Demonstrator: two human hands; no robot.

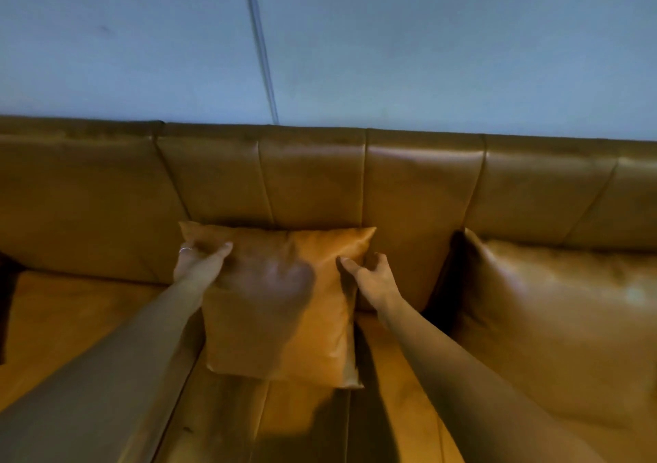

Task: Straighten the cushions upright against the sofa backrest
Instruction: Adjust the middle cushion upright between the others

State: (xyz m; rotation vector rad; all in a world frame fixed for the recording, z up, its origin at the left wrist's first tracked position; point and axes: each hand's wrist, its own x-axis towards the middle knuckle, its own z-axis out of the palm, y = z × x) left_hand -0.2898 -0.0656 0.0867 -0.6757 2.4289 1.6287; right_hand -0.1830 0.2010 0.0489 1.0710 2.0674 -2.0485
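An orange square cushion stands upright in the middle of the sofa, its top edge leaning on the tan leather backrest. My left hand, with a ring on one finger, grips the cushion's upper left side. My right hand grips its upper right edge, thumb on the front face. A larger tan cushion leans against the backrest at the right.
The seat stretches out to the left of the cushion. A dark object shows at the far left edge. Behind the sofa is a pale blue wall with a thin cable running down it.
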